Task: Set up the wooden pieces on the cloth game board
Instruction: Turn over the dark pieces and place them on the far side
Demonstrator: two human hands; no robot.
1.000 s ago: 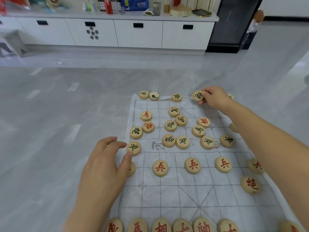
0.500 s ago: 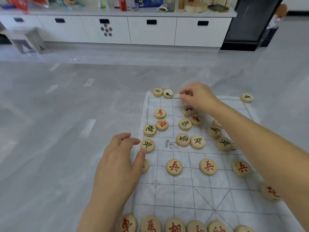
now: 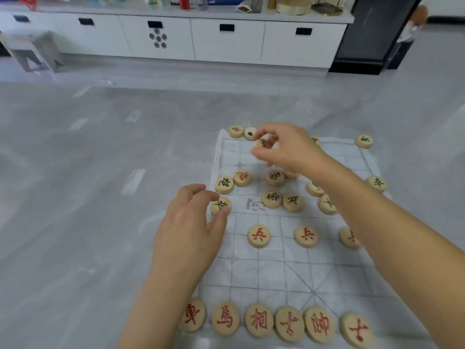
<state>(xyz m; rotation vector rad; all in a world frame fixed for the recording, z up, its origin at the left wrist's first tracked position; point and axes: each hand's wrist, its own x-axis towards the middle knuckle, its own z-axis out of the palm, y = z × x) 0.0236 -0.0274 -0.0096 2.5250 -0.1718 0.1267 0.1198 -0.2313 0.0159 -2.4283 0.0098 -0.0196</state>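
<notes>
A white cloth game board (image 3: 251,270) with a printed grid lies on the grey floor. Round wooden pieces with red or dark characters sit on it: a red-lettered row (image 3: 259,323) along the near edge, red soldiers (image 3: 258,235) mid-board, dark-lettered pieces (image 3: 275,178) scattered beyond. My right hand (image 3: 284,147) is raised over the far left of the board and pinches a red-lettered piece (image 3: 261,143) in its fingertips. My left hand (image 3: 191,222) is at the board's left edge, its thumb and forefinger pinching a dark-lettered piece (image 3: 219,204).
Two pieces (image 3: 236,131) lie just past the cloth's far left corner and one (image 3: 363,141) at its far right corner. White floor cabinets (image 3: 226,41) line the far wall, with a dark unit (image 3: 372,34) to their right. A grey stool (image 3: 30,51) stands at far left.
My right hand moved left from the far right of the board, leaving a dark piece there, and has lifted a red-lettered piece from the left columns. My left hand's fingers closed on the edge piece.
</notes>
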